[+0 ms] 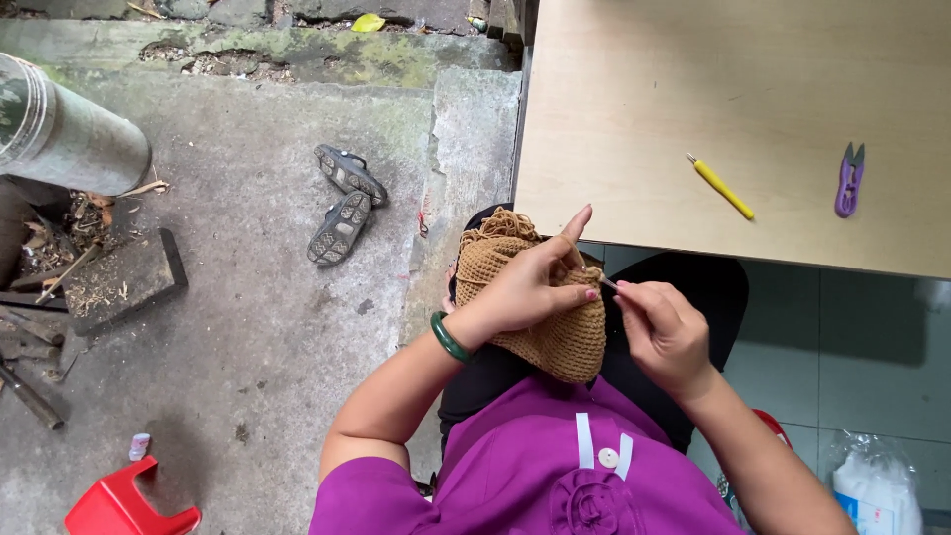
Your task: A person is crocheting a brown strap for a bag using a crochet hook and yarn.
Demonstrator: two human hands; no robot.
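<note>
Head view: a tan crocheted piece [540,302] is being held on the lap, just below the wooden table's [634,119] near edge. It is being gripped by the left hand [530,287], which lies over it, index finger raised. A thin crochet hook [607,284] is being pinched by the right hand [664,332], tip aimed left at the piece's upper right edge. A clear plastic bag [877,485] with white contents is lying lower right.
</note>
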